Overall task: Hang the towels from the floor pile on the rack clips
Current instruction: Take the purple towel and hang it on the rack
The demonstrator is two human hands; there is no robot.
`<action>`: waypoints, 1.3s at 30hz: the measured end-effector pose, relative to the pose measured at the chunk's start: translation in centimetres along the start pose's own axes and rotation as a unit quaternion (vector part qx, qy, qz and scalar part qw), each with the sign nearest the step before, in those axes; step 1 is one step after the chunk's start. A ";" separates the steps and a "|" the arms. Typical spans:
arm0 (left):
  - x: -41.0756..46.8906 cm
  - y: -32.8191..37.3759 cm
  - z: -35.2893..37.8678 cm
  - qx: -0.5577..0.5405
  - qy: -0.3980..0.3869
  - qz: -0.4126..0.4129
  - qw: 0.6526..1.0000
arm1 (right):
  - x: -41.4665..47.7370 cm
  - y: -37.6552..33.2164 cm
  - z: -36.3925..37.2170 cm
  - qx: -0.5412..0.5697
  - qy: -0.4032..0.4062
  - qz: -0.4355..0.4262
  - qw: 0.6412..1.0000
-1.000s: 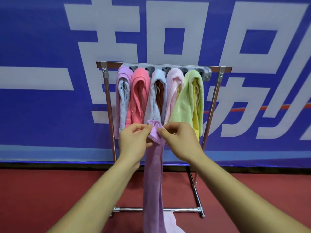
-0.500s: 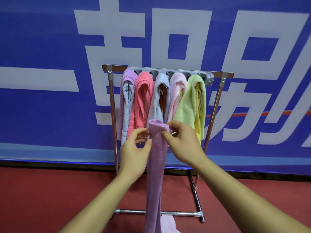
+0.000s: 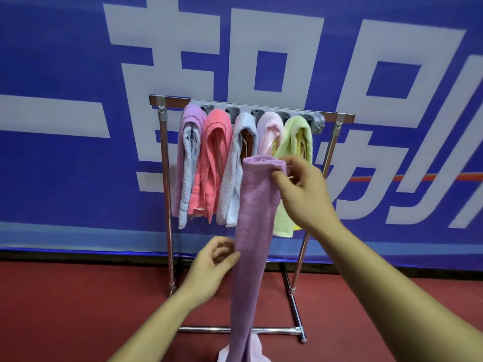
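The right hand (image 3: 300, 189) pinches the folded top end of the lilac towel (image 3: 251, 231) between thumb and fingertips, just right of the frame's centre; this hand alone carries the towel's top now, whereas half a second ago both hands worked at that end side by side. The left hand (image 3: 211, 270) has dropped to lower centre-left; its thumb lies against the towel's left edge with the fingers curled behind, and I cannot tell whether it truly pinches the cloth or only touches it. The towel hangs in a long narrow strip from the right hand down to the bottom edge of the frame, where it meets the pale pink floor pile (image 3: 257, 348). Its top sits in front of the lower parts of the pale pink towel (image 3: 270, 126) and the green towel (image 3: 298, 129); these hang with a purple towel (image 3: 192, 118), a coral towel (image 3: 217, 142) and a grey-blue towel (image 3: 244, 124) from the grey clip strip (image 3: 317, 124) on the chrome rack (image 3: 163, 152); behind stands the blue banner (image 3: 52, 178), above the red floor (image 3: 78, 309).
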State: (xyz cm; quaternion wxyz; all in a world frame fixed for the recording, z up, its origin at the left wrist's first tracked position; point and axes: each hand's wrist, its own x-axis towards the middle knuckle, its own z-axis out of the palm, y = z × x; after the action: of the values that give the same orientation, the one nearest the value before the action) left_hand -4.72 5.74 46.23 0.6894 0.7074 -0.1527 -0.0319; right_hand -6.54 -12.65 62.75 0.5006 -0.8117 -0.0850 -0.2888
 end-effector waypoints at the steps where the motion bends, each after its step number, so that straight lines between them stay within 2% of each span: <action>1: 0.0 -0.3 0.3 -0.013 -0.015 -0.017 1.000 | 0.1 0.3 -0.3 0.011 0.004 0.012 1.000; 6: 0.5 -2.7 2.0 0.049 -0.040 -0.023 0.998 | 0.0 1.9 -1.4 0.029 0.004 0.044 0.999; 11: 0.7 -3.5 2.2 -0.009 -0.039 -0.031 0.999 | 0.0 3.1 -2.7 -0.013 0.028 0.045 0.999; 16: 1.3 -2.0 1.1 0.017 -0.032 0.010 0.999 | -0.5 6.0 -4.4 -0.174 0.055 0.043 0.982; 18: 1.6 -0.8 1.3 0.056 0.002 0.045 0.997 | -1.2 7.1 -4.3 -0.260 0.017 0.070 0.963; 22: 2.9 1.6 2.1 0.115 0.028 0.092 0.989 | -2.4 8.7 -3.4 -0.414 -0.098 0.133 0.895; 24: 3.5 2.4 2.4 0.144 0.011 0.104 0.984 | -2.9 9.0 -2.6 -0.364 -0.151 0.090 0.915; 26: 3.8 3.3 2.8 0.167 -0.017 0.112 0.979 | -3.2 8.6 -1.2 -0.222 -0.225 0.036 0.948; 27: 3.9 3.6 3.0 0.167 -0.035 0.109 0.979 | -3.4 8.2 -0.4 -0.145 -0.262 0.046 0.953; 29: 3.8 4.0 2.8 0.153 -0.059 0.089 0.982 | -3.5 8.0 1.0 -0.066 -0.296 0.078 0.950; 34: 3.0 3.2 0.6 0.126 -0.036 0.038 0.991 | -3.5 8.5 2.4 -0.129 -0.259 0.039 0.956; 37: 2.2 1.8 -0.2 0.125 -0.048 0.014 0.991 | -3.8 8.5 2.7 -0.124 -0.270 0.001 0.955; 39: 1.7 0.4 -0.5 0.119 -0.054 0.004 0.991 | -3.8 8.3 2.7 -0.108 -0.250 -0.015 0.962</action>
State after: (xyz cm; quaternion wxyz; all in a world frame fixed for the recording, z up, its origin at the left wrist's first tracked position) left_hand -3.04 5.76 46.96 0.5912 0.7810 -0.1956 -0.0489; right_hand -5.08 -13.78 53.43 0.3688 -0.9057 -0.1877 -0.0918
